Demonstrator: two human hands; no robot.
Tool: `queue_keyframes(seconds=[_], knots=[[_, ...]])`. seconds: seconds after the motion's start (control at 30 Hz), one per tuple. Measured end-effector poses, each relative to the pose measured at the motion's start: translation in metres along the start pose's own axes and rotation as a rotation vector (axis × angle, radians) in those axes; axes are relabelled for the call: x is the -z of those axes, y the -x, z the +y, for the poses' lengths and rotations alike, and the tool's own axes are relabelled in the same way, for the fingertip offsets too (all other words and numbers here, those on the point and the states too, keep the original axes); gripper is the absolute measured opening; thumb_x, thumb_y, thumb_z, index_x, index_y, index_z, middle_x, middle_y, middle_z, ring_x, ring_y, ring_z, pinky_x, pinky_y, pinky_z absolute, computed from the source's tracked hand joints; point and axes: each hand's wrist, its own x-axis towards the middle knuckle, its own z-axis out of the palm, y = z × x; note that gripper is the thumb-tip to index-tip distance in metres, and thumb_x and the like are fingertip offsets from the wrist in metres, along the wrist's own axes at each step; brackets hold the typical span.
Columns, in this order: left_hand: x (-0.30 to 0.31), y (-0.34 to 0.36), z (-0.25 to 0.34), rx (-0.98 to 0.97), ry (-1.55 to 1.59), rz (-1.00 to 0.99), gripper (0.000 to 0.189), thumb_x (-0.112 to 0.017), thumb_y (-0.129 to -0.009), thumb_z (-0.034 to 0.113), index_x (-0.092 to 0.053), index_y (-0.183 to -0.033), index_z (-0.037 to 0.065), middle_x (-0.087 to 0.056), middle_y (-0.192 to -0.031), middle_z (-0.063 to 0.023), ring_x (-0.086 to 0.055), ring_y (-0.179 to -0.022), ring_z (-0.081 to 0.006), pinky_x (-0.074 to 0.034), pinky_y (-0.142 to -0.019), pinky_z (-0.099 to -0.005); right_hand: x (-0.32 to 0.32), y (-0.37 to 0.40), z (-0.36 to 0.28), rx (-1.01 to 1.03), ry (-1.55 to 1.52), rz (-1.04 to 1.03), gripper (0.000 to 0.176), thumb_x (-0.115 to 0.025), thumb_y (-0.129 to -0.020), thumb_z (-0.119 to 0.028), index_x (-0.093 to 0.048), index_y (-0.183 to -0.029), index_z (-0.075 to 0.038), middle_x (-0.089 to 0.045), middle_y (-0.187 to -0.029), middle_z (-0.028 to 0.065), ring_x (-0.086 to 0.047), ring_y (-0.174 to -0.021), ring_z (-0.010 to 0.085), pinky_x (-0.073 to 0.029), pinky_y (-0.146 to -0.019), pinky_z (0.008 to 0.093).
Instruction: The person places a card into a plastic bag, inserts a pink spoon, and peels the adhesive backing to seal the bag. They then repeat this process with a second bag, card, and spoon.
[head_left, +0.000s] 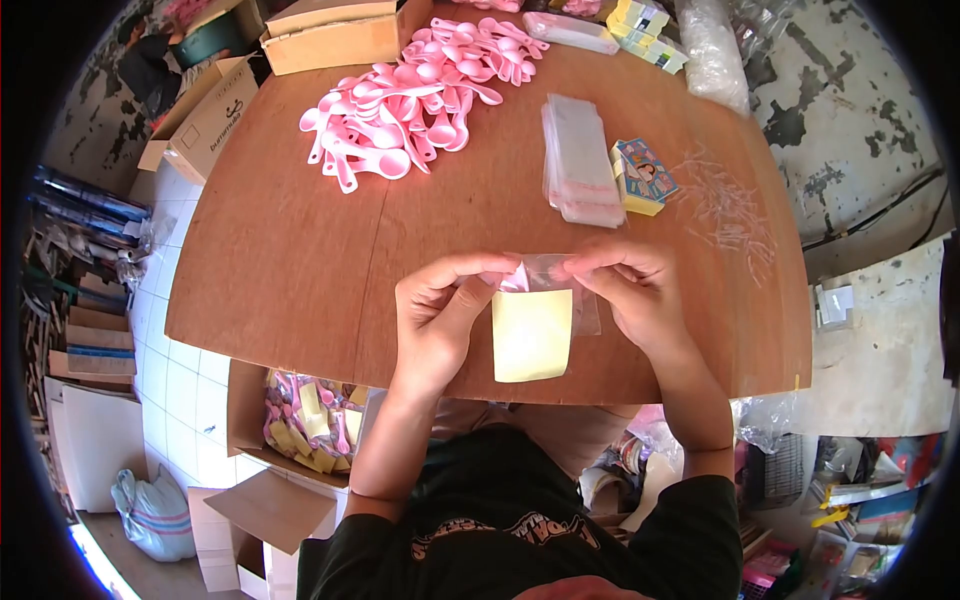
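My left hand [440,310] pinches the upper left corner of a small clear plastic bag [548,268], where a bit of pink shows by the fingertips. With its fingers closed on the bag's upper right part is my right hand [628,285]. A pale yellow card [532,337] hangs in front of the bag, between the two hands. Beyond them on the wooden table [270,250] lie a stack of clear bags [580,165] and a patterned box with yellow sides [643,178]. Pink spoons [400,105] form a heap farther back.
Thin clear strips [728,210] lie scattered at the table's right. A cardboard box [335,35] and a plastic roll [712,55] stand at the back edge. Below the front left edge, an open carton [247,405] holds packed pink pieces and yellow cards. A person sits at the far upper left.
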Motion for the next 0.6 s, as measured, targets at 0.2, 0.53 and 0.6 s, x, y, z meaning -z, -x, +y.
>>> queue_keyframes(seconds=[0.2, 0.53, 0.6], knots=[[0.0019, 0.0004, 0.0001, -0.005, 0.02, -0.012, 0.018, -0.05, -0.093, -0.003, -0.067, -0.098, -0.002, -0.069, -0.098, -0.0103, -0.063, -0.092, -0.0144, -0.048, -0.084, -0.0271, 0.0007, -0.0002, 0.0005, 0.037, 0.027, -0.039, 0.016, -0.053, -0.088, 0.008, -0.067, -0.094, 0.004, -0.069, -0.091, 0.0113, -0.064, -0.083, 0.0129, -0.051, -0.071, 0.0245], [0.0022, 0.0021, 0.003, 0.035, 0.041, 0.011, 0.018, -0.046, -0.092, -0.003, -0.064, -0.096, -0.004, -0.068, -0.093, -0.0118, -0.063, -0.092, -0.0159, -0.049, -0.084, -0.0286, 0.0007, 0.0007, -0.0013, 0.117, 0.104, -0.102, 0.018, -0.05, -0.088, 0.008, -0.066, -0.096, 0.006, -0.067, -0.093, 0.0125, -0.062, -0.083, 0.0125, -0.048, -0.07, 0.0227], [0.0023, 0.0021, 0.0058, 0.053, 0.113, -0.007, 0.016, -0.047, -0.093, -0.001, -0.063, -0.096, -0.004, -0.068, -0.093, -0.0113, -0.063, -0.091, -0.0153, -0.049, -0.083, -0.0284, 0.0039, 0.001, 0.0002, 0.118, 0.125, -0.105, 0.018, -0.05, -0.088, 0.008, -0.066, -0.096, 0.007, -0.067, -0.093, 0.0125, -0.063, -0.083, 0.0127, -0.048, -0.07, 0.0228]])
